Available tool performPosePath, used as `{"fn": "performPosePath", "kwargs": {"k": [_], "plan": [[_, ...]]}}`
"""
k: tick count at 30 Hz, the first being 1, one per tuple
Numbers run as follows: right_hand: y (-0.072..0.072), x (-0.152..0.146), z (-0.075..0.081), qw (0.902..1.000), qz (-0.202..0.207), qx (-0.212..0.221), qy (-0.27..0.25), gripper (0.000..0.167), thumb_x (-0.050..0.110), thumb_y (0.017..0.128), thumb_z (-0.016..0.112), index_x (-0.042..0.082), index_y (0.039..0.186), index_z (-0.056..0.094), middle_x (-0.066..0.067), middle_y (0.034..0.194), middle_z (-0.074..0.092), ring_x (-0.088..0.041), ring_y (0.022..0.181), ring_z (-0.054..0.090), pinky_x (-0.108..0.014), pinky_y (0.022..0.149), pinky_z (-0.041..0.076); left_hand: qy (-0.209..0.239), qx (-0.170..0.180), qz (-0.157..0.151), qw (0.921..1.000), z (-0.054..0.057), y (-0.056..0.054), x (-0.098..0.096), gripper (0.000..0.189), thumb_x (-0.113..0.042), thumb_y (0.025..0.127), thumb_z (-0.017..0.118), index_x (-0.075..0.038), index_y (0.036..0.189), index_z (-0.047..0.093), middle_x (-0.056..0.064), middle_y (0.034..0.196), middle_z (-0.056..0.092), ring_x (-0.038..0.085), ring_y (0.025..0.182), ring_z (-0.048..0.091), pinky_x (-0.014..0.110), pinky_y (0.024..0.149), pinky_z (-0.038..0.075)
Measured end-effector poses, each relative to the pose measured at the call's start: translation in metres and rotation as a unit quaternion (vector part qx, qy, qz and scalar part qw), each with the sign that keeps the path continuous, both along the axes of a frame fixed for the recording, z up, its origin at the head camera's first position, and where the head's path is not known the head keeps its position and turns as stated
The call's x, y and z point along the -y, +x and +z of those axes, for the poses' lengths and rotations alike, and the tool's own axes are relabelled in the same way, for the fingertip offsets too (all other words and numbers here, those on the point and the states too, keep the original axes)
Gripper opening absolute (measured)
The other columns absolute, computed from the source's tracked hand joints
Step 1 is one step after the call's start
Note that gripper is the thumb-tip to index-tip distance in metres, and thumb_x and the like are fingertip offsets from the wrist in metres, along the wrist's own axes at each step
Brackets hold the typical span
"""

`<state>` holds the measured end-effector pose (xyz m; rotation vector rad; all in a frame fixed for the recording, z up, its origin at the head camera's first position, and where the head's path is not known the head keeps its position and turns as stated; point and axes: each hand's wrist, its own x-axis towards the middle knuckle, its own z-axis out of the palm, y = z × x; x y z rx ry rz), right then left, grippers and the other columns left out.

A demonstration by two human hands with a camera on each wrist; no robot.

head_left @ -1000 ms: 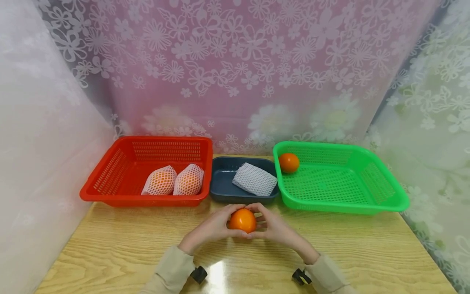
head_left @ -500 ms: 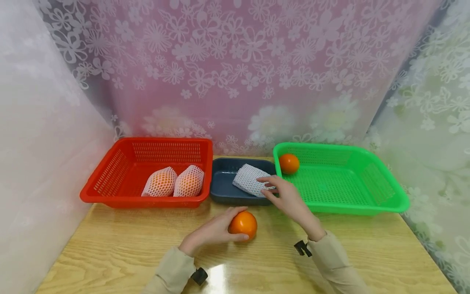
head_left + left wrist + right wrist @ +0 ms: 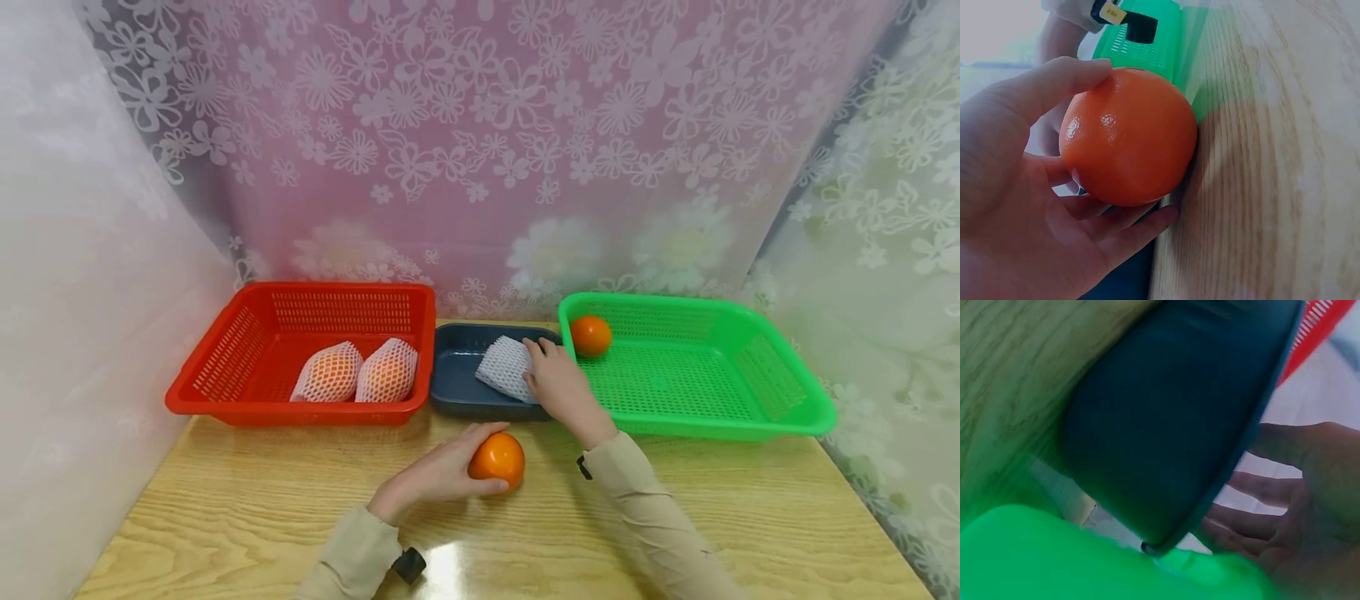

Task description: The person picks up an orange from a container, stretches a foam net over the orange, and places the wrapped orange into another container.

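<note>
My left hand [image 3: 442, 468] holds an orange [image 3: 499, 460] on the wooden table, its thumb and fingers curved round the left side. In the left wrist view the orange [image 3: 1132, 137] sits between thumb and fingers. My right hand [image 3: 564, 385] reaches over the right end of a white foam fruit net [image 3: 501, 368], which lies flat in a dark blue tray [image 3: 454, 379]. Its thumb and fingers look spread apart. In the right wrist view the tray's wall [image 3: 1160, 419] hides the fingertips and the net, so contact cannot be told.
At the left stands a red basket [image 3: 300, 410] with two net-wrapped oranges [image 3: 330, 373]. A green basket [image 3: 712, 425] at the right has a bare orange [image 3: 591, 336] in its near-left corner area. Both baskets flank the tray. A floral curtain [image 3: 480, 167] hangs behind.
My right hand has left the orange, passed over the tray's right side and come down at the net's right end. My left hand has stayed on the orange.
</note>
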<state>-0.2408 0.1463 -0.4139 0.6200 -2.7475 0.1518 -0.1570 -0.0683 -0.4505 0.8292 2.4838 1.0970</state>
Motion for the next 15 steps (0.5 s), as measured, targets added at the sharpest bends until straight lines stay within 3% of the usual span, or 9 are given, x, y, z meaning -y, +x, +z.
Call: {"fn": "performPosePath", "kwargs": {"k": [5, 10, 15], "plan": [[-0.003, 0.005, -0.006, 0.999, -0.003, -0.032, 0.032, 0.057, 0.016, 0.089, 0.079, -0.004, 0.137, 0.054, -0.021, 0.109, 0.066, -0.036, 0.092, 0.064, -0.042, 0.081, 0.057, 0.001, -0.011, 0.003, 0.9999, -0.001, 0.0, -0.001, 0.079, -0.045, 0.09, 0.074, -0.015, 0.154, 0.039, 0.005, 0.142, 0.051, 0.02, 0.117, 0.055, 0.04, 0.099, 0.049], [-0.004, 0.005, -0.003, 0.9982, -0.01, -0.025, -0.054, 0.046, 0.004, 0.087, 0.078, -0.001, 0.13, 0.06, -0.02, 0.106, 0.066, -0.036, 0.086, 0.065, -0.044, 0.075, 0.058, 0.007, -0.006, 0.008, 0.9999, -0.002, 0.0, -0.002, 0.077, -0.045, 0.09, 0.075, -0.015, 0.152, 0.041, 0.004, 0.139, 0.053, 0.02, 0.115, 0.056, 0.041, 0.098, 0.05], [-0.002, 0.0, 0.012, 0.9863, -0.024, -0.013, -0.163, 0.038, 0.007, 0.087, 0.079, 0.001, 0.123, 0.068, -0.019, 0.109, 0.07, -0.037, 0.089, 0.068, -0.05, 0.077, 0.057, 0.011, -0.008, 0.005, 0.9999, -0.003, 0.0, -0.001, 0.078, -0.045, 0.09, 0.075, -0.015, 0.153, 0.04, 0.005, 0.14, 0.052, 0.02, 0.116, 0.056, 0.041, 0.098, 0.05]]}}
